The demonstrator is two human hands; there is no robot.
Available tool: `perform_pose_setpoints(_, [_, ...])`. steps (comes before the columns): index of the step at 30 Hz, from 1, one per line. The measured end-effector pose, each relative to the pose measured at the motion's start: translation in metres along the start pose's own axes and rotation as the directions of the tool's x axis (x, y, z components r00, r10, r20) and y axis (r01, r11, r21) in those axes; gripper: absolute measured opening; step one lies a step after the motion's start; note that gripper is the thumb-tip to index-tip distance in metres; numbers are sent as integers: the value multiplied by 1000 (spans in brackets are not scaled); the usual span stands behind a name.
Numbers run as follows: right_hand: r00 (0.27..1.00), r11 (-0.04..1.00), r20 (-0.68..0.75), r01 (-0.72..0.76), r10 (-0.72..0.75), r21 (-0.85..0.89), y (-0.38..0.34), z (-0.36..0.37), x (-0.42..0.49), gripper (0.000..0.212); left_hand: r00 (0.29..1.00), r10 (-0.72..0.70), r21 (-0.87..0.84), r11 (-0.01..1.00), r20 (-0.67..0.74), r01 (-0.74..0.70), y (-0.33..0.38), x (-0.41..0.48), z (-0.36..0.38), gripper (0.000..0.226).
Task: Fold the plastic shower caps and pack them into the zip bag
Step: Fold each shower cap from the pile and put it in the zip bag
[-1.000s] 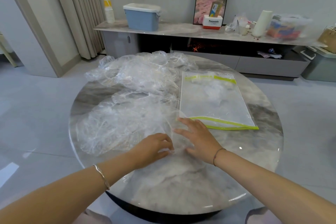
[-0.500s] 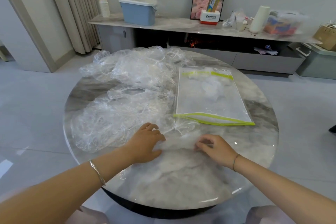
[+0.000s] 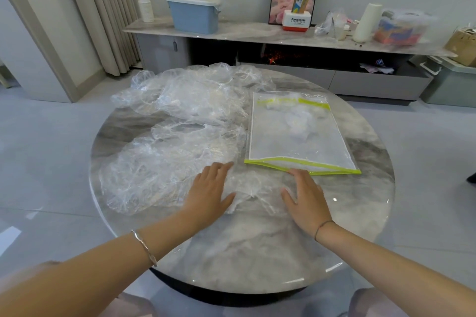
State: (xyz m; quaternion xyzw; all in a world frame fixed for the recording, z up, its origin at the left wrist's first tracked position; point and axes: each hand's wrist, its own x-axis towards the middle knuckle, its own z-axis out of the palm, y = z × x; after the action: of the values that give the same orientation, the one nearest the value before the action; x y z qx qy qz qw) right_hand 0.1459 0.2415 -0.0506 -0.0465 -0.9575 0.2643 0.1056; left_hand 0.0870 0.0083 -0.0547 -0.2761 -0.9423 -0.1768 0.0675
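Observation:
A clear crinkled shower cap [image 3: 253,189] lies flattened on the round marble table [image 3: 257,260], near its front. My left hand [image 3: 210,192] presses flat on the cap's left side with straight fingers. My right hand [image 3: 306,199] presses flat on its right side. A larger heap of clear shower caps [image 3: 167,152] spreads over the left and far part of the table. The zip bag [image 3: 298,136], clear with yellow-green edges, lies flat to the right of the heap, just beyond my right fingertips, with something crumpled and clear inside.
Behind the table runs a long low cabinet [image 3: 257,36] holding a blue lidded box [image 3: 194,13], a framed picture, a white roll and a plastic container. Curtains hang at the far left. Grey floor surrounds the table.
Both hands have gone from pinching and gathering the cap's edge to lying flat on it, spread wider apart. The cap between them is now spread and flattened.

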Motion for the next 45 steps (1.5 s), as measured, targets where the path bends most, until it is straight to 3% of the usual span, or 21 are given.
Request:
perform_pose_setpoints(1, [996, 996, 18, 85, -84, -40, -3, 1, -1, 49, 991, 130, 40, 991, -23, -129, 2, 1, 2, 53])
perform_pose_setpoints(3, [969, 974, 167, 199, -180, -106, -7, 9, -2, 70, 952, 285, 160, 940, 113, -300, 3, 4, 13, 58])
perform_pose_setpoints(6, [914, 940, 381, 243, -139, -241, -3, 24, -4, 92, 912, 221, 118, 954, 344, -276, 3, 1, 25, 94])
perform_pose_setpoints(9, [893, 928, 442, 235, -88, -289, 4, 32, -3, 89, 888, 165, 71, 974, 429, -215, 1, 3, 29, 103])
perform_pose_setpoints(15, [882, 924, 460, 257, -105, -281, 9, 35, -4, 85, 879, 174, 45, 975, 445, -216, 3, 2, 28, 81])
perform_pose_setpoints(19, [885, 924, 447, 271, -130, -268, 8, 31, -3, 85, 871, 148, 66, 977, 469, -202, 5, 6, 22, 87])
perform_pose_setpoints(22, [868, 885, 379, 418, -321, -208, 6, 22, -4, 67, 880, 144, 69, 978, 453, -196, 5, 15, 5, 93])
perform_pose_setpoints(25, [738, 748, 381, 645, -557, -157, 8, 20, -9, 51, 883, 145, 50, 981, 446, -187, 2, 17, -7, 88])
perform_pose_setpoints(27, [681, 695, 422, 703, -599, -148, 8, 22, -12, 56, 891, 169, 63, 975, 421, -214, 1, 16, -9, 92])
perform_pose_setpoints(32, [714, 743, 427, 657, -556, -131, 6, 21, -12, 69, 864, 239, 124, 938, 444, -323, -4, 15, -8, 88])
perform_pose_setpoints(36, [780, 774, 294, 611, -553, -166, 5, 29, -7, 48, 858, 207, 99, 954, 470, -284, -5, 15, -14, 55])
perform_pose_setpoints(41, [759, 745, 151, 650, -633, -145, 5, 32, 1, 33, 856, 214, 90, 954, 471, -287, -7, 13, -15, 62])
perform_pose_setpoints(43, [871, 880, 132, 473, -473, 29, 2, 26, 0, 20, 868, 210, 42, 966, 450, -256, -11, 13, -13, 57])
perform_pose_setpoints(45, [959, 951, 219, 112, -180, 289, 1, 23, 0, 20, 881, 187, 6, 978, 435, -210, -14, 15, -13, 51])
